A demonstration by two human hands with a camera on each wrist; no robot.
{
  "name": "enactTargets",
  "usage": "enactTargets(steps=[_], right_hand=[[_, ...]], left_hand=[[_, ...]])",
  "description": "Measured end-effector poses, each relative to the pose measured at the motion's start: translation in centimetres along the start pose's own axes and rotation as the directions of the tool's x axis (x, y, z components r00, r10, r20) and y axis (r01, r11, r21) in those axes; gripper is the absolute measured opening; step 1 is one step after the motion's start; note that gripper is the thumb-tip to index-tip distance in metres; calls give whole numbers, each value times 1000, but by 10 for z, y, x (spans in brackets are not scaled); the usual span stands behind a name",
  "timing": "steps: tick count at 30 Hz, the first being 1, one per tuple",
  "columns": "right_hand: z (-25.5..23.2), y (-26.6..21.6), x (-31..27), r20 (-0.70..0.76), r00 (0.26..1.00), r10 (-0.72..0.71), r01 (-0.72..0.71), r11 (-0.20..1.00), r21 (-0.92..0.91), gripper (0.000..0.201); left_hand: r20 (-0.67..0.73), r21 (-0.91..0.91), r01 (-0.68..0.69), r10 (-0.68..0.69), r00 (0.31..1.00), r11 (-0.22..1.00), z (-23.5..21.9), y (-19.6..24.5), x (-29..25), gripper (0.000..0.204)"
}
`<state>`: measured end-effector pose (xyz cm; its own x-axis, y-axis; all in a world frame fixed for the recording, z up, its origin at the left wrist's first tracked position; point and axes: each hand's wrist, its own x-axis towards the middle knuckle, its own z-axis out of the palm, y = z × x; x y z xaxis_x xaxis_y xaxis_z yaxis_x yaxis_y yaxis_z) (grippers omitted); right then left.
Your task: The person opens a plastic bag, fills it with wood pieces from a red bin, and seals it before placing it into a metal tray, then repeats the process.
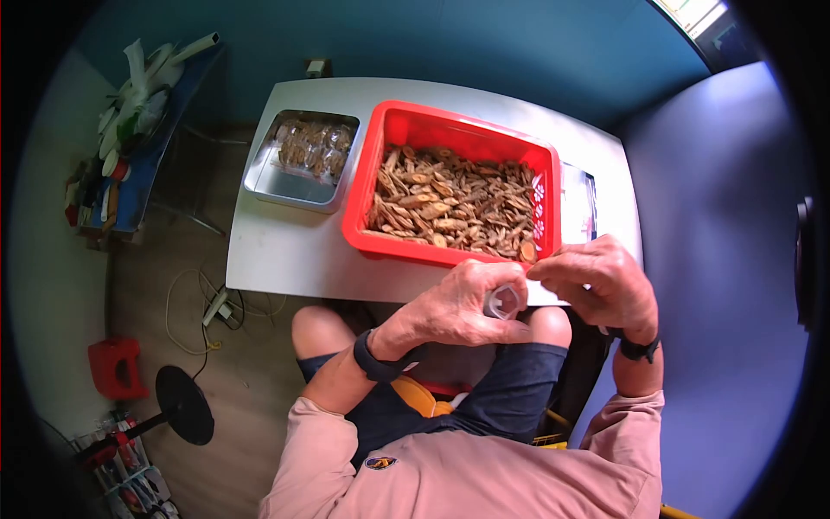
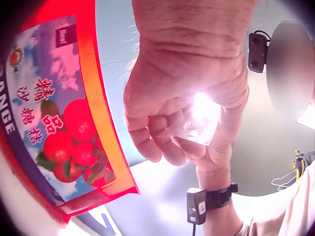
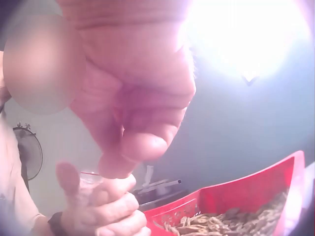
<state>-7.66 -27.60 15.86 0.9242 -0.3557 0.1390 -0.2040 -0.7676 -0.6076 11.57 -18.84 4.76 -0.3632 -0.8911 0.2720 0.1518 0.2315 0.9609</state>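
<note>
My left hand (image 1: pixel 467 303) grips a small clear plastic bag (image 1: pixel 503 302) just in front of the red basket; the bag's mouth faces up and gapes. In the left wrist view the bag (image 2: pixel 203 120) shines with glare between thumb and fingers. Close over it, my right hand (image 1: pixel 601 281) has its fingers bent, and thumb and forefinger come together beside the left hand's fingertips. Whether they pinch anything I cannot tell. Brown dried root slices (image 1: pixel 450 203) fill much of the red plastic basket (image 1: pixel 353 229), which has a printed fruit label (image 2: pixel 54 118) on its side.
Left of the basket on the white table (image 1: pixel 285 251) stands a metal tray (image 1: pixel 259 177) with filled clear packs (image 1: pixel 316 147). A printed sheet (image 1: pixel 577 203) lies at the right. Cables and a power strip (image 1: pixel 216 305) lie on the floor; a side table (image 1: pixel 173 117) holds clutter.
</note>
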Motion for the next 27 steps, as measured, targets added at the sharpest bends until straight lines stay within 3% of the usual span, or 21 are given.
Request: enactTargets(steps=[3,7,12,16,23,27], right_hand=[[-11,15,26,-37,999,5,-6,1000,-17,14],[-13,41,64,92,994,56,-46,993,-107,14],[6,72,107,259,965,42,17,975,-223,18],[19,79,143,370,926,69,50,952,-303,17],[47,100,174,367,929,53,72,946,-317,17],[61,96,173,456,885,94,55,952,-302,22]], left_hand=[[-33,89,-67,71,997,994,-13,7,12,33],[-75,231,-165,186,980,959,-27,-3,21,36],[-195,271,-112,169,966,956,-33,-4,21,34],[-213,294,-81,148,966,952,-41,-5,18,36],[-288,306,-115,207,935,945,-48,-4,21,36],[-267,299,-123,207,941,946,-47,-5,19,33]])
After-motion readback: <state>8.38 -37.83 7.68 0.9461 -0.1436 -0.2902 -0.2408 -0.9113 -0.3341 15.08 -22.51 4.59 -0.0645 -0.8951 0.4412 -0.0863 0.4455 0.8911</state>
